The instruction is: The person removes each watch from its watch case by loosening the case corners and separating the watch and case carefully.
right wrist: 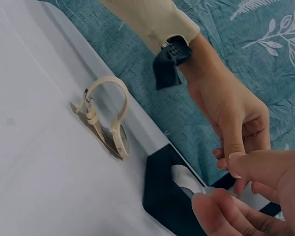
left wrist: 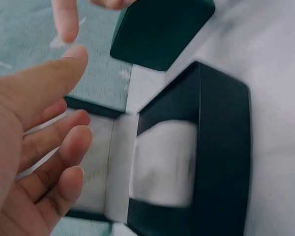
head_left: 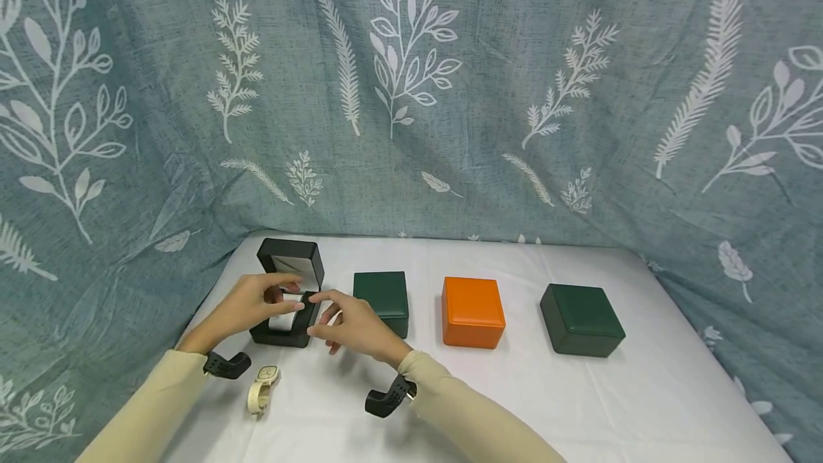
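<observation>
An opened dark watch box (head_left: pixel 280 338) stands at the left of the table, its lid (head_left: pixel 289 252) raised at the back. A white cushion (left wrist: pixel 164 164) sits inside it. My left hand (head_left: pixel 251 304) hovers over the box's left side, fingers loosely bent, with nothing in them. At the box's right side is my right hand (head_left: pixel 357 326), its thumb and fingers apart and holding nothing. In the right wrist view the fingertips of both hands come close together above the box. A cream wristwatch (head_left: pixel 262 391) with its strap fastened in a loop lies in front of the box.
To the right, in a row, stand a closed green box (head_left: pixel 381 293), a closed orange box (head_left: pixel 474 306) and another closed dark green box (head_left: pixel 584 320). A patterned blue-green curtain (head_left: pixel 411 163) hangs behind the white tablecloth (head_left: pixel 546 406).
</observation>
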`<state>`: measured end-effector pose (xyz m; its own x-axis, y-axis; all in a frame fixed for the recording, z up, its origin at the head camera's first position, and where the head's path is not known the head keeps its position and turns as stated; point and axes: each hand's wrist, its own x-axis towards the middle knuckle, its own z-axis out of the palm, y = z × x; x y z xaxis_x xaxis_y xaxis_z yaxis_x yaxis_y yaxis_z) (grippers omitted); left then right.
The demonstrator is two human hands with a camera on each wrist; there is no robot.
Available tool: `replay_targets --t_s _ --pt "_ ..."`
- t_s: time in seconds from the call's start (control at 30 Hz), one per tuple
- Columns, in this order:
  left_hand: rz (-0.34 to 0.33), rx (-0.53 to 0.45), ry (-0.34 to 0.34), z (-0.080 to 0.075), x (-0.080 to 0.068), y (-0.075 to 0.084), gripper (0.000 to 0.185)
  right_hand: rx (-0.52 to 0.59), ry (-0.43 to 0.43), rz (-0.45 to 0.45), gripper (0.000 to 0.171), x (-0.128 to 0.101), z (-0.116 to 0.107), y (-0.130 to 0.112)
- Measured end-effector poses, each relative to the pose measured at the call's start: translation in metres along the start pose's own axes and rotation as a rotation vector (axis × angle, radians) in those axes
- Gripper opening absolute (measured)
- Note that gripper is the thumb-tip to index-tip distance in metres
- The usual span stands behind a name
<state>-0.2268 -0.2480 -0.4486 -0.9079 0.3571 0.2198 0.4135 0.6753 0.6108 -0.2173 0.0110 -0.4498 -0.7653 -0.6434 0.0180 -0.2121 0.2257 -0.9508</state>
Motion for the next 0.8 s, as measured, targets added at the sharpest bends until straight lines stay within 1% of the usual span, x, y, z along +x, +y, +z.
replay_targets --t_s 0.2,0.33,0.43,0.53,0.67,0.8 --pt "0.036 -0.014 -0.022 0.008 0.007 0.016 0.058 -0.045 0.033 -0.034 0.05 -0.004 -0.017 0.003" --pt "0.072 0.001 -0.04 0.016 0.011 0.024 0.061 -0.067 0.055 -0.04 0.049 -0.008 -0.029 0.006" --pt "0.083 0.002 -0.044 0.021 0.012 0.029 0.062 -0.065 0.072 -0.035 0.047 -0.011 -0.036 0.008" --pt "0.074 -0.006 -0.05 0.027 0.012 0.035 0.066 -0.068 0.091 -0.029 0.046 -0.014 -0.043 0.011" --pt "0.029 -0.024 -0.064 0.034 0.011 0.043 0.073 -0.08 0.112 -0.022 0.046 -0.019 -0.053 0.015" --pt "-0.007 -0.018 -0.074 0.042 0.013 0.048 0.081 -0.095 0.124 -0.014 0.048 -0.026 -0.063 0.019"
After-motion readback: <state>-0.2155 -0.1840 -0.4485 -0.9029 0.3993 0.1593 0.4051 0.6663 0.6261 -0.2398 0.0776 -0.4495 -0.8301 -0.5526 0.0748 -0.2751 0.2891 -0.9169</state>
